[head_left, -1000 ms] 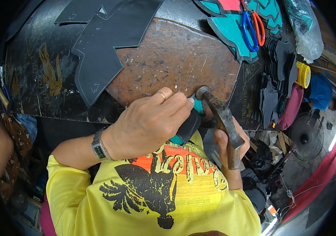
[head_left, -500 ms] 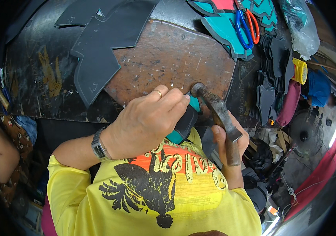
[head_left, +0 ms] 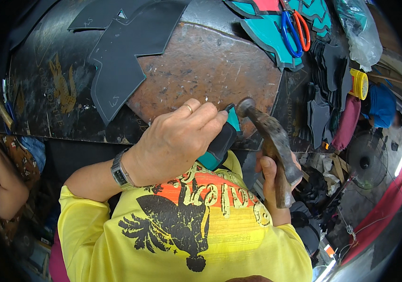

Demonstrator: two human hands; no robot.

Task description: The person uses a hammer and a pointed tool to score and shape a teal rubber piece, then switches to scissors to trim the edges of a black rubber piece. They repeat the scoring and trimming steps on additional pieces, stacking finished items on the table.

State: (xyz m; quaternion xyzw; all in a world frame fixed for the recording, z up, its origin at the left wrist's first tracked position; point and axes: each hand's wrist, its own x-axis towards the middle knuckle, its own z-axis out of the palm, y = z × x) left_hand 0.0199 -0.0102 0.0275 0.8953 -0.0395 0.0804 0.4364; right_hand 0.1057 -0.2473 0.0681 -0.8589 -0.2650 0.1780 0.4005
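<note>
My left hand [head_left: 170,141], with a ring and a wristwatch, pinches a black and teal leather-like piece [head_left: 220,144] at the near edge of the wooden board [head_left: 201,61]. The piece's teal inner side shows beyond my fingertips and below them. My right hand [head_left: 269,175] is wrapped round a hammer [head_left: 272,134] with a worn, dark head. The hammer's round face is just right of the piece's far tip, and a small gap seems to lie between them. My palm hides part of the piece.
Large black cut panels [head_left: 118,77] lie on the table, partly over the board's left side. Blue-and-red-handled scissors [head_left: 291,35] rest on teal pieces at the far right. Black pieces [head_left: 321,110] hang or stack at the right edge. Another person's arm [head_left: 8,174] is at left.
The hammer has shifted right and a little toward me, off the piece's tip. More of the teal tip shows now. My left hand has barely moved.
</note>
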